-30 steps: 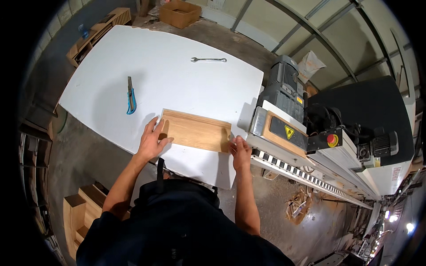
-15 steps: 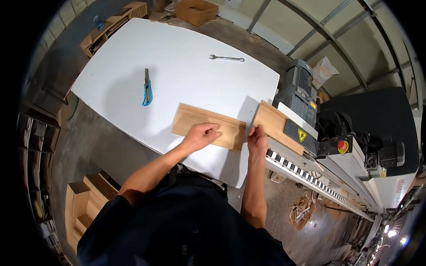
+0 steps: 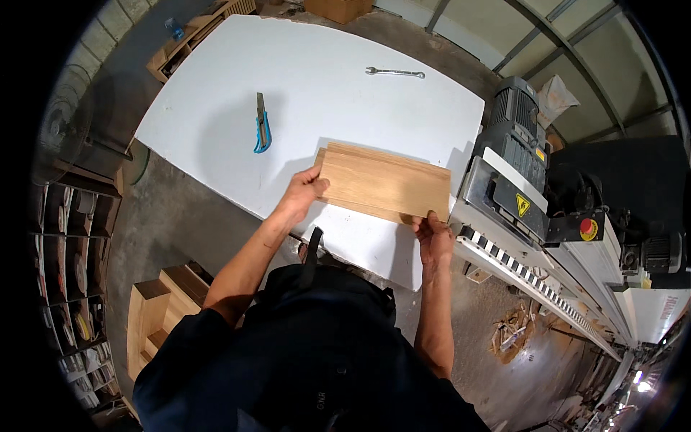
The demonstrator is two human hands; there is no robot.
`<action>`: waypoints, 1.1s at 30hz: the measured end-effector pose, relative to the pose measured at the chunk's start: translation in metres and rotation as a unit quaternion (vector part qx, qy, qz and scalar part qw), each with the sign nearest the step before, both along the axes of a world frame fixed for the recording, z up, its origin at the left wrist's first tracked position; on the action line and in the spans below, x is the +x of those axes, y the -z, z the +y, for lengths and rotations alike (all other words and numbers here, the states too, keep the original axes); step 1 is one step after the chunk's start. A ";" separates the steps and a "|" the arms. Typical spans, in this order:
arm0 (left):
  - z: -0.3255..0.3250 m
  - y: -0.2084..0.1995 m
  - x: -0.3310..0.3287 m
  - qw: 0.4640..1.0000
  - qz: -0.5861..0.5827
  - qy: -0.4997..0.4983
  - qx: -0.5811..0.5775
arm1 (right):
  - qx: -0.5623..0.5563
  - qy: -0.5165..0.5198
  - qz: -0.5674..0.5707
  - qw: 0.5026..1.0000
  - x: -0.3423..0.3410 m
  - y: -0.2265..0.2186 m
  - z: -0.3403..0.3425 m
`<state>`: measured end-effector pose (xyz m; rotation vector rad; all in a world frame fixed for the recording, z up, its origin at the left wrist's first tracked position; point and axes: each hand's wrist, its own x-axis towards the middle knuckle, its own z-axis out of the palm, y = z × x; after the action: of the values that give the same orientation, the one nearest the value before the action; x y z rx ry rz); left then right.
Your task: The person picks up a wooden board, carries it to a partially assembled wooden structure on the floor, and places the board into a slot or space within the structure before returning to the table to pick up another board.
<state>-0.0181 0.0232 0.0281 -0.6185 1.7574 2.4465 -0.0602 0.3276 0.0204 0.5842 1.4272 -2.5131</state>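
A pale wooden upper board [image 3: 389, 178] is held level in both hands above the near right part of a white table [image 3: 338, 108]. Its left end is pinched by the left hand [image 3: 301, 196], with the thumb laid over the top face; its near right corner is pinched by the right hand [image 3: 433, 237]. Beneath it lies a lower board [image 3: 322, 156] of similar wood, mostly covered – only strips are seen at its left end and along the near side. Whether the two boards are touching across their faces cannot be told.

Farther back on the table, a blue-handled utility knife [image 3: 263, 131] is seen with its blade pointed away from the person, and a steel wrench [image 3: 395, 71] is laid crosswise near the far right edge. Just beyond the board's right end stands a machine [image 3: 497, 191], fitted with a grey motor [image 3: 515, 108], a yellow warning label [image 3: 522, 204] and a red button [image 3: 589, 229].
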 end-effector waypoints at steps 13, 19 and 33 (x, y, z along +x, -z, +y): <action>-0.021 0.018 0.025 0.825 0.113 0.114 -0.541 | 0.600 -0.140 0.201 0.762 0.015 0.025 0.016; -0.014 0.023 0.029 0.790 0.127 0.068 -0.596 | 0.643 -0.156 0.236 0.712 0.012 0.026 0.006; -0.016 0.011 0.024 0.798 0.078 0.100 -0.589 | 0.610 -0.153 0.201 0.751 0.009 0.016 0.005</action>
<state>0.0058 0.0070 0.0169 -0.2003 3.0873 1.0135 -0.0513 0.3325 0.0043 -0.1187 2.9471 -1.1681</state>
